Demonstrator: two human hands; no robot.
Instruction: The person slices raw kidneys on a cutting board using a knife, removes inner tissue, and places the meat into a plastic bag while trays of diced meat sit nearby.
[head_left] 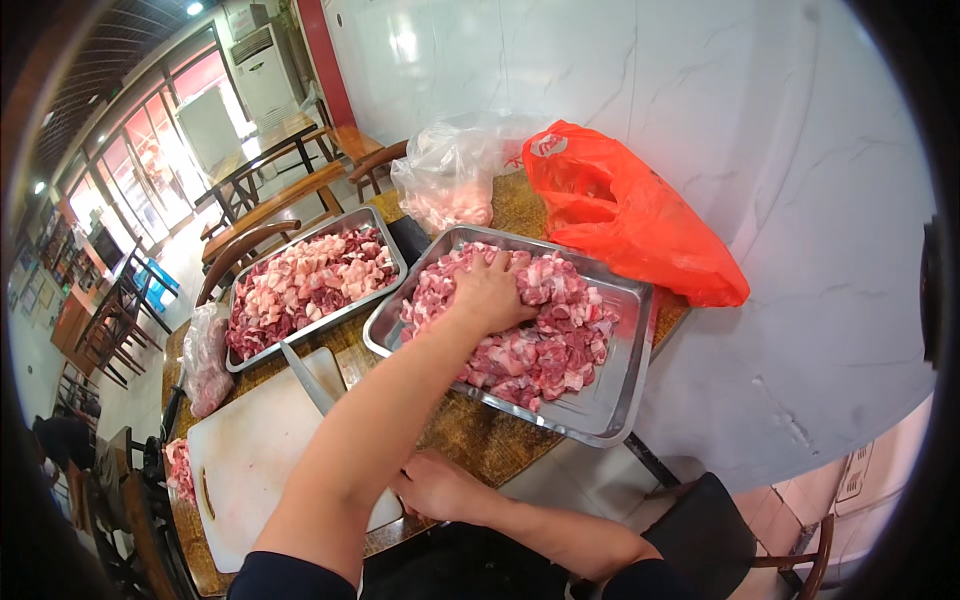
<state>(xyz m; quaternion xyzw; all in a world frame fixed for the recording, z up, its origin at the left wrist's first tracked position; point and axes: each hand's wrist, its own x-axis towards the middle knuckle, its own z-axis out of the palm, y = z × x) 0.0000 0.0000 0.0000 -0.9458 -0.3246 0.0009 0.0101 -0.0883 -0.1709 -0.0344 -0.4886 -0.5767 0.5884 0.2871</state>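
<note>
My left hand [490, 292] lies on a heap of chopped raw meat [540, 355] in a metal tray [625, 400], its fingers spread and partly sunk among the pieces. Across the front of the table, my right hand [440, 485] is closed, close under my left forearm. A knife [308, 378] points away over the white cutting board [260, 440]. My left forearm hides part of the knife, and its handle end lines up with my right fist. Farther left, a second metal tray [330, 322] holds darker red meat topped with pale, fatty chunks [310, 272].
A red plastic bag [630, 220] stands behind the near tray, beside a clear bag with pale meat [460, 200]. Another clear bag [205, 365] sits at the table's left edge. Meat scraps [180, 470] lie left of the board. A chair [700, 535] stands at right, below a white wall [690, 100].
</note>
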